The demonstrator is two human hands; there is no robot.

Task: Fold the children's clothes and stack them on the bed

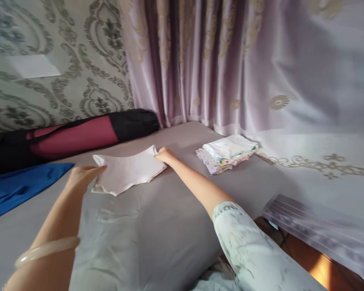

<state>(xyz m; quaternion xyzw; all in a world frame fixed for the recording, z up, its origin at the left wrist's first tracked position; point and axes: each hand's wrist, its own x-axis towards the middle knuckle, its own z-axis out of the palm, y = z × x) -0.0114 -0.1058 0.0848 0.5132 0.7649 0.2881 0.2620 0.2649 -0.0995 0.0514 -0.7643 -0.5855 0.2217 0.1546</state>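
Note:
A folded white cloth (129,169), perhaps a small garment, is stretched between my hands just over the grey bed sheet. My left hand (83,176) pinches its left end, the thumb lying on top. At the opposite end, my right hand (164,155) grips the upper right corner. The cloth sags a little in the middle, and its lower edge looks layered and uneven. Whether it touches the sheet I cannot tell. Right of my right hand lies a stack of folded cloths (230,147), white on top with coloured prints showing along the edges.
A long black and dark red bag (75,135) lies against the patterned wall. Blue fabric (24,184) is spread at the left on the grey bed (176,210). Mauve curtains (194,64) hang along the far and right sides, with floor (312,262) showing at the lower right.

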